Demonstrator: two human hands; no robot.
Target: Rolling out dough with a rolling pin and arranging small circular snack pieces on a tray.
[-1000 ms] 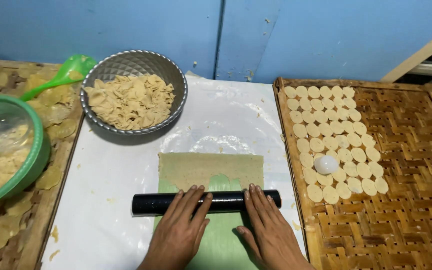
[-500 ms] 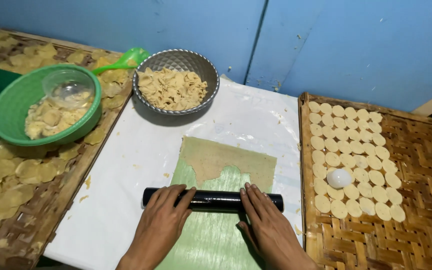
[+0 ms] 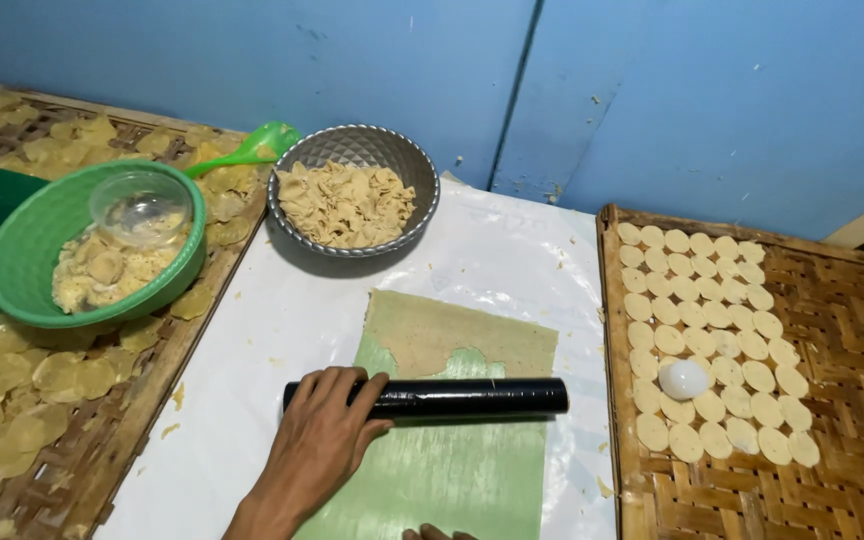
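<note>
My left hand (image 3: 322,440) rests palm-down on the left end of a black rolling pin (image 3: 472,397), fingers curved over it. The pin lies across a green sheet (image 3: 442,470) with a thin tan layer of dough (image 3: 452,330) beyond it. Only the fingertips of my right hand (image 3: 437,533) show at the bottom edge, off the pin; whether they hold anything is hidden.
A metal bowl (image 3: 357,160) of dough scraps sits at the back. A green bowl (image 3: 27,255) with a clear cup (image 3: 142,205) stands on the left woven tray (image 3: 102,440). The right woven tray (image 3: 852,400) carries rows of round dough discs (image 3: 712,330) and a white cutter (image 3: 684,379).
My right hand has left the rolling pin and dropped toward the bottom edge. The left hand stays on the pin. The view has shifted left.
</note>
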